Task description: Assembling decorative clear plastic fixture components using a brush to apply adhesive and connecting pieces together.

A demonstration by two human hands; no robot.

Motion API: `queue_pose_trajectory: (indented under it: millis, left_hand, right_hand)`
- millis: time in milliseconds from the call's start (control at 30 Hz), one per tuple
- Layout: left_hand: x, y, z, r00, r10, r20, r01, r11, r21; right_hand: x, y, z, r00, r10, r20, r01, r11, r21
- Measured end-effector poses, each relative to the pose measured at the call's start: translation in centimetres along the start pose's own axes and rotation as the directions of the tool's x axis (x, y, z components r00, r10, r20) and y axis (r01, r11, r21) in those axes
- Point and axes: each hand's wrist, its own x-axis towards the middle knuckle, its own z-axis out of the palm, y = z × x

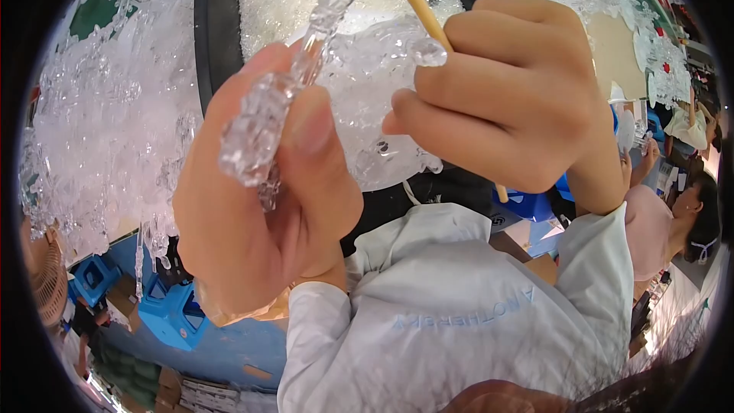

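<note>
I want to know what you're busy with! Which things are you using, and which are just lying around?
In use:
left hand gripping a clear crystal-like plastic piece
right hand holding a yellow-handled brush

Lying about:
heap of clear pieces
blue plastic stools
black-rimmed tub of white bits

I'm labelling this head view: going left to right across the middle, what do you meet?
Heap of clear crystal-like pieces → left hand → clear faceted strip it grips → right hand holding a yellow brush handle → a seated person in pink.

Crystal strip [275, 99] left, brush handle [417, 0] right, crystal heap [107, 107] far left, basin [218, 23] behind.
</note>
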Motion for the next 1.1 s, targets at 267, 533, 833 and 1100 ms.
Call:
queue_pose_trajectory:
  millis: [267, 533, 833, 1100]
  left_hand:
    - [0.1, -1.1, -0.2, 0.989, 0.120, 0.086, -0.117, 0.992, -0.041]
    - [0.0, -0.6, -0.3, 0.995, 0.081, 0.051, -0.085, 0.993, 0.086]
    - [-0.1, -0.9, 0.4, 0.993, 0.115, -0.032, -0.113, 0.993, 0.035]
    - [0.2, -0.7, -0.5, 0.990, 0.113, 0.081, -0.114, 0.994, -0.002]
  right_hand:
    - [1.2, 0.8, 0.4, 0.994, -0.111, 0.014, 0.112, 0.993, -0.043]
    - [0.6, 0.4, -0.1, 0.999, -0.053, 0.008, 0.053, 0.997, -0.054]
    - [-0.3, -0.5, 0.8, 1.000, 0.030, 0.006, -0.030, 0.999, -0.026]
    - [-1.4, -0.6, -0.3, 1.000, 0.017, 0.015, -0.015, 0.994, -0.109]
